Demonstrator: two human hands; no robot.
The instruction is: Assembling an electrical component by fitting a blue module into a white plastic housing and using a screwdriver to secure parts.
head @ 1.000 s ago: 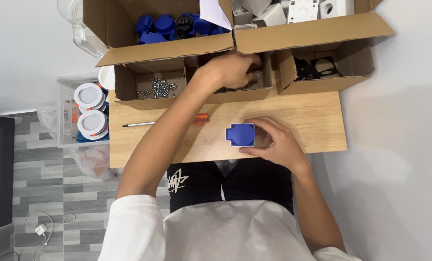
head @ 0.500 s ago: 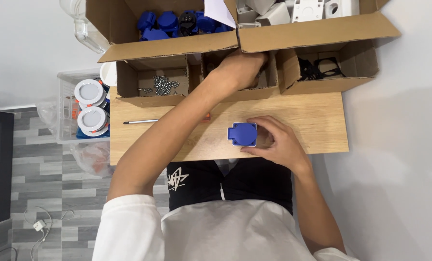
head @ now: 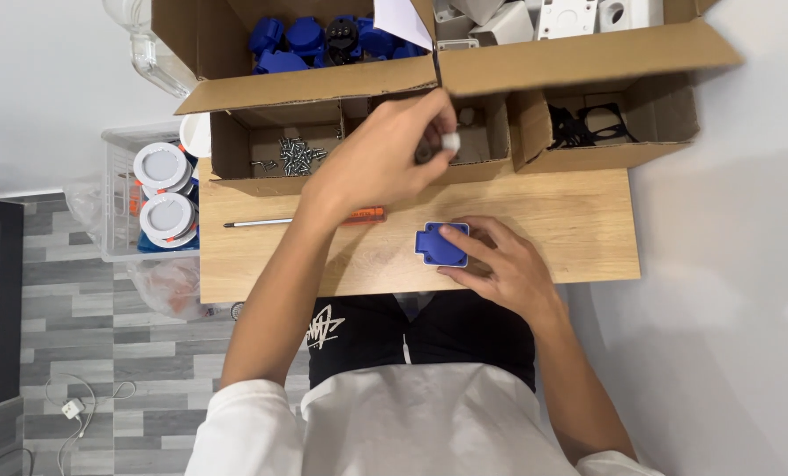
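My left hand (head: 385,154) hovers over the front edge of the middle cardboard compartment (head: 478,145), fingers pinched on a small white and dark part (head: 445,144). My right hand (head: 500,264) rests on the wooden table (head: 570,220) and holds a blue square socket housing (head: 441,244) flat against it. An orange-handled screwdriver (head: 270,221) lies on the table, its handle partly hidden under my left wrist.
A left compartment holds loose screws (head: 293,154); a right one holds black parts (head: 588,123). Large boxes behind contain blue housings (head: 323,40) and white parts (head: 570,13). A clear bin with round white lamps (head: 160,194) stands left of the table.
My left hand has come back out of the middle compartment toward me, now pinching a small part. My right hand and the blue housing have stayed put.
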